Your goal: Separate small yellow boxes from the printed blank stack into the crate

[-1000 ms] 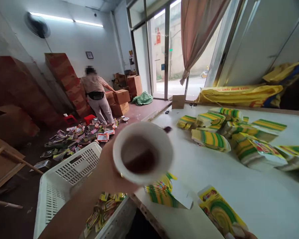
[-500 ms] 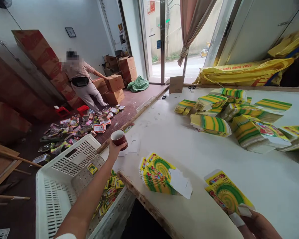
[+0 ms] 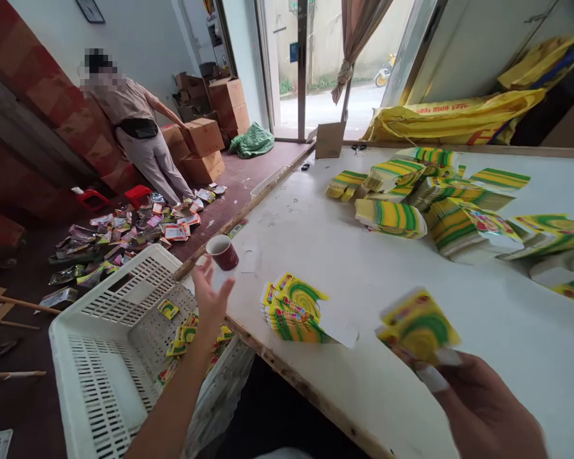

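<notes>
A dark red cup (image 3: 225, 255) with a pale inside stands on the white table near its left edge. My left hand (image 3: 211, 290) is just in front of the cup, fingers apart and holding nothing. In my right hand (image 3: 478, 389) is a flat yellow-green carton (image 3: 418, 325), pinched near its white flaps and held above the table. Between the hands lies a stack of similar flat cartons (image 3: 294, 312), fanned out, with a white flap toward the right.
A white plastic basket (image 3: 100, 299) with small yellow packs stands left of the table. Several carton stacks (image 3: 392, 218) lie at the table's far right. A person (image 3: 134, 121) stands by cardboard boxes (image 3: 203, 137), near packets (image 3: 124, 236) on the floor.
My left hand has let go of the cup and drawn back from it, fingers opening. My right hand has lifted the carton. The whole view has shifted.
</notes>
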`<state>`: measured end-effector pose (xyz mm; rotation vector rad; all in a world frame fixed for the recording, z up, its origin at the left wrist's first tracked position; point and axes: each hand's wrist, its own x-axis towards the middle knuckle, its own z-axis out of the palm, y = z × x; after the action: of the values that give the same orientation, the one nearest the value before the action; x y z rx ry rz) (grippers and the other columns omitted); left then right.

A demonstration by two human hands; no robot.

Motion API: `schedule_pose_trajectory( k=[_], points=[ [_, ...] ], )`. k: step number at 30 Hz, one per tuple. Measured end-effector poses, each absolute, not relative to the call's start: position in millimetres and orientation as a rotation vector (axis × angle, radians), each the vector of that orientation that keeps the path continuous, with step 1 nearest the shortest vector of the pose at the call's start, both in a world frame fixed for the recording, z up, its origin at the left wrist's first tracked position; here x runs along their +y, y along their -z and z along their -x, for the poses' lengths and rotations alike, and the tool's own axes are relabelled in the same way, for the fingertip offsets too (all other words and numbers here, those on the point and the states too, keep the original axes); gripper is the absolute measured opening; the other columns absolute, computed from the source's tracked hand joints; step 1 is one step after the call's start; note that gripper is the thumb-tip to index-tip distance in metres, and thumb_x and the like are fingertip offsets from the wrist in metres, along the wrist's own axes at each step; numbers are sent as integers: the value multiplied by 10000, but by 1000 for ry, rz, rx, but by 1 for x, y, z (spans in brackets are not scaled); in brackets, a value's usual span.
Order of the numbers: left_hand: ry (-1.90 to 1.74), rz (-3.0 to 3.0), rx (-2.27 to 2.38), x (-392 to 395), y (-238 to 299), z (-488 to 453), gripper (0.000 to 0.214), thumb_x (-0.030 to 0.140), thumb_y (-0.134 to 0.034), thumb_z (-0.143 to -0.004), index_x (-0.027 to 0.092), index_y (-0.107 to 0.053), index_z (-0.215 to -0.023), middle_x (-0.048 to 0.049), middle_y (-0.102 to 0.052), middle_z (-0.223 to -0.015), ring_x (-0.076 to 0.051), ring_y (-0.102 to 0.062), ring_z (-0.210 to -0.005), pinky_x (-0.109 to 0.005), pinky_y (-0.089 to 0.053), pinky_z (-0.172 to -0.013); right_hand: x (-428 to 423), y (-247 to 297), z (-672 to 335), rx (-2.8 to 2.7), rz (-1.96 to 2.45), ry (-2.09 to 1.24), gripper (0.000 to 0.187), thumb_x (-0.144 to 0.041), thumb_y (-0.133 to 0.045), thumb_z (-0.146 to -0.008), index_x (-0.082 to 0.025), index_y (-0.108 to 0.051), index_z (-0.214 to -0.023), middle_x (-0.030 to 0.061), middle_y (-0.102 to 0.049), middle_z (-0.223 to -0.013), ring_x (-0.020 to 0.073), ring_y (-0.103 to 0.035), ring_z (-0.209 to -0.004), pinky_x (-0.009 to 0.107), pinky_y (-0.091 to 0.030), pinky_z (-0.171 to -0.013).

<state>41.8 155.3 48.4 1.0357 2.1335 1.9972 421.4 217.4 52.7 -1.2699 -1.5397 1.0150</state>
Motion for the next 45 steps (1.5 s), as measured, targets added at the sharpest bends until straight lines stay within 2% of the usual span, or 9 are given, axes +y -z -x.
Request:
schedule_pose_trajectory(
  k=[5,8,13,18,24,30,37,41,45],
  points=[
    [-1825,-1144,1247,112,-71,-171,893,768,-708,-622,346,-477,-1375,-94,-481,-1470,-354,-412,-1389,-524,-351,-1141,194,-92,-352,-1768,956,-1236,67,-273,-638,-780,-217,-638,-817,-23,-604,-646,131,-552,-563,232,-489,-556],
    [-1862,-823,1051,109,-83,-209,773,771,-633,-702,306,-579,-1318,-80,-547,-1410,-330,-460,-1350,-476,-360,-1145,181,-93,-329,-1821,891,-1406,25,-228,-593,-774,-203,-598,-774,-14,-600,-683,119,-530,-578,217,-471,-547],
    [-2006,-373,924,126,-97,-215,494,654,-680,-720,194,-687,-902,-56,-658,-853,-245,-651,-894,-423,-526,-902,163,-89,-325,-1798,913,-1570,86,-256,-587,-788,-203,-540,-739,-32,-534,-646,117,-488,-573,214,-423,-521],
    [-2172,-92,946,138,-104,-214,500,659,-716,-681,186,-557,-718,33,-463,-621,-107,-464,-555,-259,-499,-630,152,-93,-317,-1723,840,-1747,164,-317,-636,-778,-205,-519,-756,-28,-540,-697,122,-484,-616,225,-431,-552],
    [-2056,-265,1162,125,-84,-210,696,852,-628,-602,216,-628,-884,-16,-621,-802,-202,-619,-815,-337,-531,-826,155,-72,-315,-1768,897,-1426,233,-277,-658,-797,-212,-578,-1006,-24,-632,-746,142,-585,-669,243,-499,-636],
    [-1813,-701,1442,103,-75,-184,365,553,-735,-765,194,-729,-831,-34,-735,-794,-201,-675,-799,-334,-534,-826,169,-72,-333,-1981,791,-1080,84,-199,-542,-892,-231,-602,-843,-26,-634,-715,116,-561,-583,195,-453,-532],
    [-1348,-1073,1423,79,-118,-136,898,861,-489,-710,200,-601,-1307,-153,-640,-1307,-331,-587,-1206,-448,-441,-1031,189,-90,-358,-2368,373,-977,287,-43,-437,-873,-257,-627,-894,-8,-652,-776,121,-606,-664,196,-471,-559],
    [-711,-1233,1469,79,-117,-158,853,542,-860,-564,191,-542,-1274,-142,-643,-1237,-353,-611,-1112,-459,-486,-948,182,-95,-358,-2444,305,-793,286,-34,-444,-885,-263,-616,-875,-9,-677,-799,157,-607,-757,317,-489,-815],
    [-835,-1139,1579,80,-97,-189,631,302,-792,-644,202,-466,-1175,-54,-649,-1037,-244,-631,-914,-354,-519,-802,165,-85,-353,-2122,675,-764,360,-197,-587,-888,-264,-557,-1241,97,-623,-1240,268,-557,-1177,495,-367,-1080]
  ],
)
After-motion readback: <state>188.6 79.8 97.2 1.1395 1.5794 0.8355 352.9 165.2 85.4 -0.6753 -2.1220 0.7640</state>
